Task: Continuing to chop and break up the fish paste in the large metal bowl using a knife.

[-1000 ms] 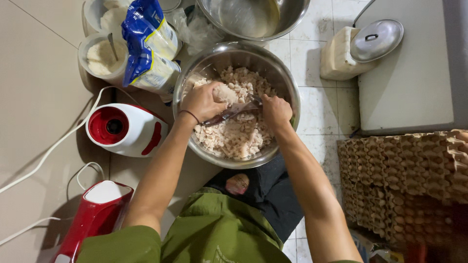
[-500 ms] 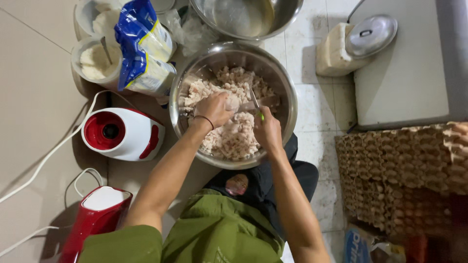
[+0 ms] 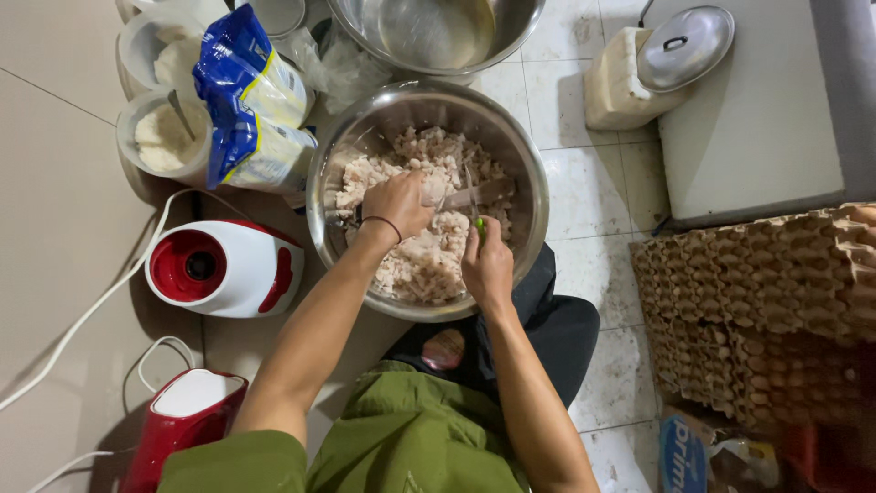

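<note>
At frame centre, the left hand (image 3: 399, 203) pinches a meat chunk (image 3: 438, 194) over the steel bowl (image 3: 525, 173) while the right hand (image 3: 486, 267), fingers curled round a green-handled knife (image 3: 474, 208), seems mid-cut, which calls for a steady downward slice.

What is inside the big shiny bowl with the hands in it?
The steel bowl holds pale chopped meat. The left hand presses a piece; the right hand grips a green-handled knife. The bowl's bottom is covered.
</note>
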